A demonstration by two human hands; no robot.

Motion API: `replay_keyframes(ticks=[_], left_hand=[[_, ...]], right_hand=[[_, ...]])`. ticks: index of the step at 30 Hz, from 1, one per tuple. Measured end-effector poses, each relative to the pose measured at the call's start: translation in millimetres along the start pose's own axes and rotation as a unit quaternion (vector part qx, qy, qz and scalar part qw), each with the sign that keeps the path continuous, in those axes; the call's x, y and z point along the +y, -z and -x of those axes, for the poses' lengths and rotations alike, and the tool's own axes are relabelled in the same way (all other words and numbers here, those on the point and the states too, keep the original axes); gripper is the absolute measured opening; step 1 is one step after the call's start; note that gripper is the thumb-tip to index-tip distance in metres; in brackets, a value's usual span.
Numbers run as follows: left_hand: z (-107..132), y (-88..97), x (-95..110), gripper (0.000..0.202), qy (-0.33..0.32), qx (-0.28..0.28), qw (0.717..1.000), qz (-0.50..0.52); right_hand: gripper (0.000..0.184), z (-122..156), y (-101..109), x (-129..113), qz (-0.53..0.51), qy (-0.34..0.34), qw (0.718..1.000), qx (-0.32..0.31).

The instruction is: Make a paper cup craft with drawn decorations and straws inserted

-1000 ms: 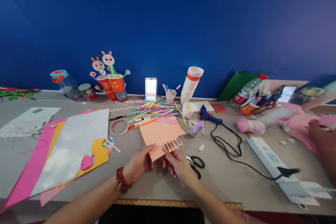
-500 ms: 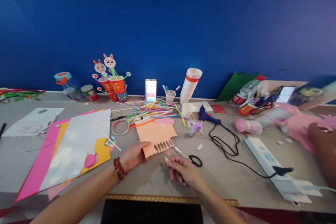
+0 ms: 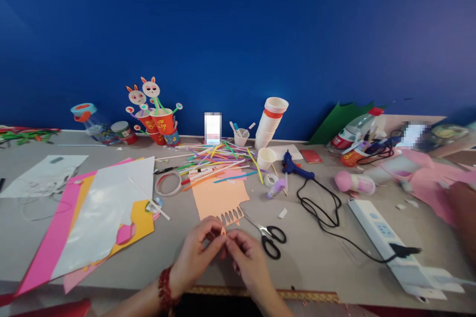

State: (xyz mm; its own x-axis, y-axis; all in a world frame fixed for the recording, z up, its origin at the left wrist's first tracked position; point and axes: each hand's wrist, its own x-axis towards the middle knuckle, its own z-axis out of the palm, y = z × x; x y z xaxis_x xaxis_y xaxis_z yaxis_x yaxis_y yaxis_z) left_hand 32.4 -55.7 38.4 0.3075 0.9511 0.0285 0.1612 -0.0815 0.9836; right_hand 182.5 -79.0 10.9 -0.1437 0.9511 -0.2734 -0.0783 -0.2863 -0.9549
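Observation:
My left hand (image 3: pixel 199 250), with a red bead bracelet at its wrist, meets my right hand (image 3: pixel 248 256) near the table's front edge. Fingertips of both pinch a small orange paper cutout (image 3: pixel 223 231), mostly covered by the fingers. Just beyond them lies a sheet of orange paper (image 3: pixel 215 197), its near edge cut into a row of leaf-shaped gaps. Black-handled scissors (image 3: pixel 274 241) rest open to the right of the sheet, blades pointing toward it.
Coloured sticks (image 3: pixel 215 161) are heaped behind the sheet. A blue glue gun (image 3: pixel 297 166) trails a black cord to a power strip (image 3: pixel 386 237). White paper cups (image 3: pixel 269 124) stand stacked at the back. Another person's hand (image 3: pixel 464 208) is at far right, by pink paper.
My left hand has let go of the orange sheet and moved to my right hand, joining it on the small cutout. The sheet now lies flat, and the scissors show fully.

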Motion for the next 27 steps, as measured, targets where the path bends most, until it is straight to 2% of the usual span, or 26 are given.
replay_keyframes(ticks=[2,4,5,7,10,12,15,18,20,23,24,27], left_hand=[[-6,-9.4,0,0.019,0.013,0.025,0.999,0.044],[-14,-9.2,0,0.022,0.045,0.025,0.995,0.082],[-18,-6.5,-1,0.023,0.064,0.015,0.993,0.1],[-25,0.9,-3,0.027,0.099,-0.011,0.987,0.129],[-32,10.3,-8,0.032,0.134,-0.033,0.979,0.153],[-34,13.7,-11,0.032,0.141,-0.034,0.977,0.159],[-37,16.1,-11,0.03,0.136,-0.025,0.977,0.165],[-40,17.2,-7,0.03,0.134,-0.021,0.974,0.182],[-41,17.2,-4,0.031,0.141,-0.018,0.971,0.193],[-43,15.4,1,0.031,0.153,-0.014,0.967,0.203],[-44,14.4,3,0.031,0.155,-0.014,0.967,0.204],[-45,11.1,8,0.03,0.152,-0.019,0.968,0.197]], right_hand=[[0.039,0,7,-3,0.069,0.04,0.997,-0.006],[0.032,4,30,-6,0.175,0.086,0.981,0.007],[0.029,8,45,-7,0.245,0.112,0.962,0.038],[0.025,15,80,-8,0.384,0.152,0.904,0.107],[0.022,27,121,-6,0.513,0.168,0.833,0.125],[0.023,35,132,-5,0.552,0.161,0.81,0.114],[0.016,44,136,-6,0.579,0.117,0.8,0.1],[0.008,49,143,-11,0.562,0.042,0.818,0.112],[0.013,50,148,-15,0.495,-0.015,0.863,0.103],[0.027,47,145,-21,0.277,-0.094,0.955,0.049],[0.032,45,139,-22,0.191,-0.112,0.975,0.031],[0.043,34,107,-26,0.021,-0.097,0.995,-0.005]])
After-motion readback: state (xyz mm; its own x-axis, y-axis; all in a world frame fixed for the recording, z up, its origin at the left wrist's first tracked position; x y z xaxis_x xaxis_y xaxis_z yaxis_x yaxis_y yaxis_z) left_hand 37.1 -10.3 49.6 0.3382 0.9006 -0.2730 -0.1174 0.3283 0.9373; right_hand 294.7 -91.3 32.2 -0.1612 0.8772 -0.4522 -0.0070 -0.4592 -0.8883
